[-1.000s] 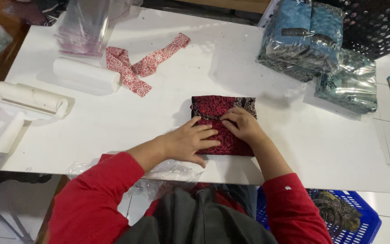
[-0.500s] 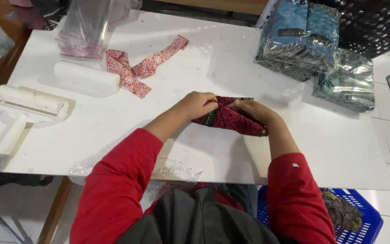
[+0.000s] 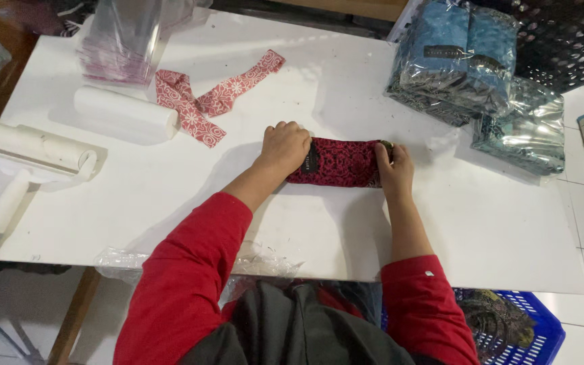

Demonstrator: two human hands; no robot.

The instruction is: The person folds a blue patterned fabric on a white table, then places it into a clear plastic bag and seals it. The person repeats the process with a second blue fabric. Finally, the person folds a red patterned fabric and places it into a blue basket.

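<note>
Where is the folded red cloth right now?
The folded red cloth lies mid-table in the head view, gripped at its ends by the left hand and right hand.

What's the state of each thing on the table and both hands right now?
red patterned cloth: folded into a narrow band, flat on the white table.
left hand: pressing the cloth's left end.
right hand: gripping its right end.
red ribbon strip: loose, unfolded.
lint roller: lying on its side.
wrapped blue cloth packs: sealed, stacked.
blue basket: holding dark cloth.
</note>
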